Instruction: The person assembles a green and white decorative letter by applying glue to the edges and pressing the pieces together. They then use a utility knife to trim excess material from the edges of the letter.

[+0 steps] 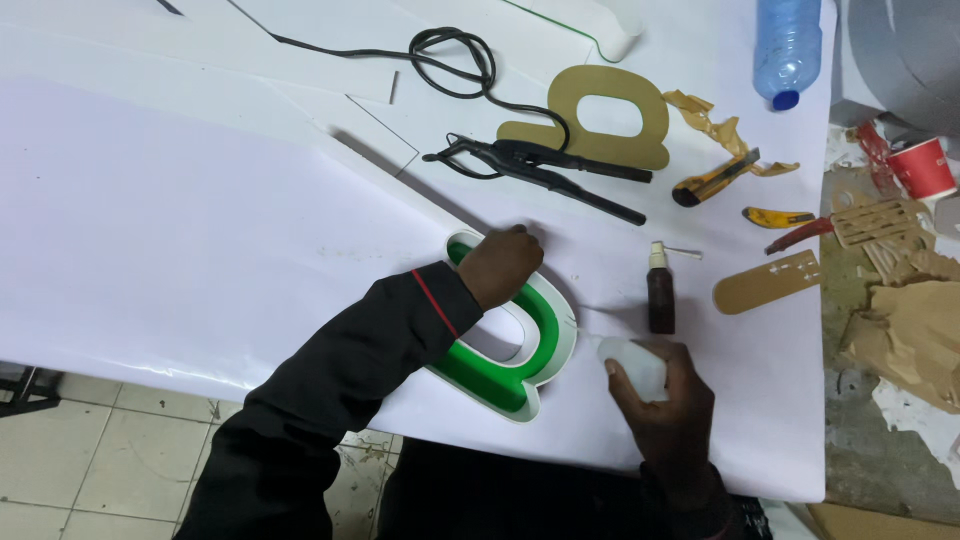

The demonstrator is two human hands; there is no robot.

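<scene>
A green channel letter with a white rim (540,345) lies on the white sheet near the table's front edge. My left hand (500,265) rests on its upper left part, fingers curled, pressing it down. My right hand (670,405) grips a small translucent white squeeze bottle (632,362), its tip pointing toward the letter's right side. A small brown spray bottle (660,290) stands just beyond my right hand.
A tan letter cut-out (560,120), a black corded iron tool (545,165), a yellow utility knife (715,178) and a tan strip (768,282) lie farther back. A blue water bottle (788,45) lies at the top right. Cardboard scraps and a red paper cup (922,165) sit at the right.
</scene>
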